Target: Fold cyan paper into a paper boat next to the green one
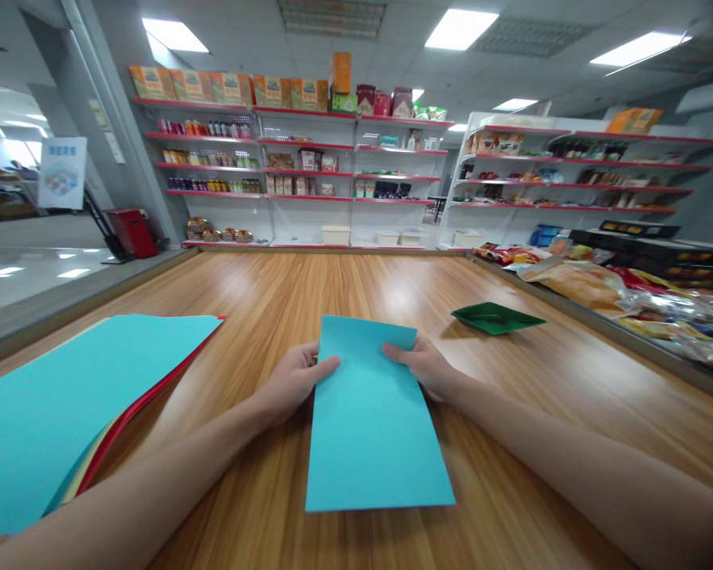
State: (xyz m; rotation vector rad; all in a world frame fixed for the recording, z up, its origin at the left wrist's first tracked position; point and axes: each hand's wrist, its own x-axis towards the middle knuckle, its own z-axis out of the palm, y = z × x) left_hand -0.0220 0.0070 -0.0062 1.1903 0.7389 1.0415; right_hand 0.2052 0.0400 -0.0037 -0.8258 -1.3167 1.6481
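A light blue sheet of paper (375, 427), narrow and rectangular, is held up over the wooden table between my two hands. My left hand (294, 380) grips its left edge, thumb on the front and fingers behind. On the opposite edge, near the top corner, my right hand (425, 364) pinches it the same way. The fingers behind the sheet are mostly hidden. Beyond my right hand lies a folded dark green paper shape (497, 318) with pointed ends. Left of my left arm rests a stack of coloured paper (95, 388), light blue on top with red and cream edges showing below.
The wooden table (261, 293) has a raised border. Along its right side are piled packaged snacks (606, 293) and black boxes (659, 249). Shelves (309, 170) with bottles and boxes stand at the back. A sign (62, 172) and a red box (131, 233) are at the left.
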